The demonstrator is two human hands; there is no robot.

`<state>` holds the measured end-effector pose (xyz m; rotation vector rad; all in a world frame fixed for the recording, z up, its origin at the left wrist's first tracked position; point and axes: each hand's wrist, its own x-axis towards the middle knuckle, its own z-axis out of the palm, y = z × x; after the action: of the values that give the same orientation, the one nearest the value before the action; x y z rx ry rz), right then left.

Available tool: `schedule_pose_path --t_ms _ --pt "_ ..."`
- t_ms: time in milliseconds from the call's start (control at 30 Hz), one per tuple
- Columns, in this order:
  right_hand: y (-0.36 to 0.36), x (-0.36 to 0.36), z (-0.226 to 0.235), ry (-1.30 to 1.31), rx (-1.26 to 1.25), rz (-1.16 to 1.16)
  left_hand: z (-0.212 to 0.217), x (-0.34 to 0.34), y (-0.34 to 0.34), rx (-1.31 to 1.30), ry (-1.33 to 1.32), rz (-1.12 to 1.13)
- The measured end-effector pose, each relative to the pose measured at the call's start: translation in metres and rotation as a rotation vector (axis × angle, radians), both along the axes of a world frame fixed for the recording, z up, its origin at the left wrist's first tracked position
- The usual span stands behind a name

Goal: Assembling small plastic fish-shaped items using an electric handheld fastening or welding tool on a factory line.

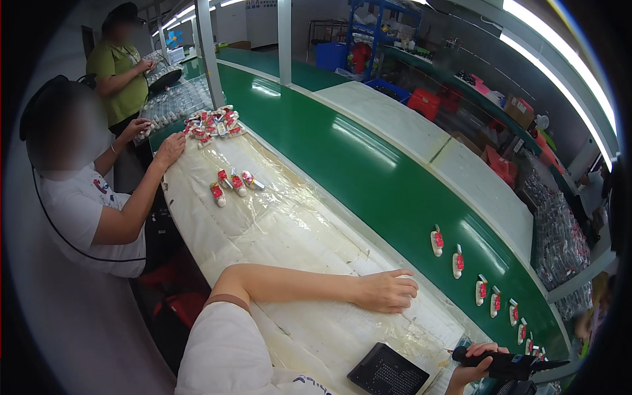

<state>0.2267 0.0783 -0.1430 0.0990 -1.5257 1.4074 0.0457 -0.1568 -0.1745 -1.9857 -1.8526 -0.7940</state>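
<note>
My left hand (387, 291) rests over the pale covered worktable beside the green belt. Its fingers are curled in, and what they hold, if anything, is hidden. At the lower right, my right hand (473, 366) is wrapped round a black electric screwdriver (503, 362), its tip pointing left. Between my hands, nearer to me, lies a black tray (364, 366) with many tiny light-coloured bits in it, perhaps screws. Several small white-and-red pieces with silvery ends, such as this one (458, 263), sit in a line on the belt (421, 204).
A loose group of white-and-red pieces (237, 183) lies farther up the worktable (289, 230), with a heap (214, 124) beyond. A co-worker in white (92, 210) reaches toward the heap; another in green (122, 72) stands behind. Metal posts (209, 52) rise beside the belt.
</note>
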Motion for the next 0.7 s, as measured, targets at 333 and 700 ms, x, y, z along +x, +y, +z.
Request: schedule_pose_path --t_ms 333,700 --pt "0.006 0.007 -0.004 0.029 -0.030 0.029 -0.002 0.002 0.003 0.065 0.001 0.014" --pt "-0.012 0.004 0.022 0.139 0.080 0.085 0.013 0.011 0.004 0.202 -0.069 -0.015"
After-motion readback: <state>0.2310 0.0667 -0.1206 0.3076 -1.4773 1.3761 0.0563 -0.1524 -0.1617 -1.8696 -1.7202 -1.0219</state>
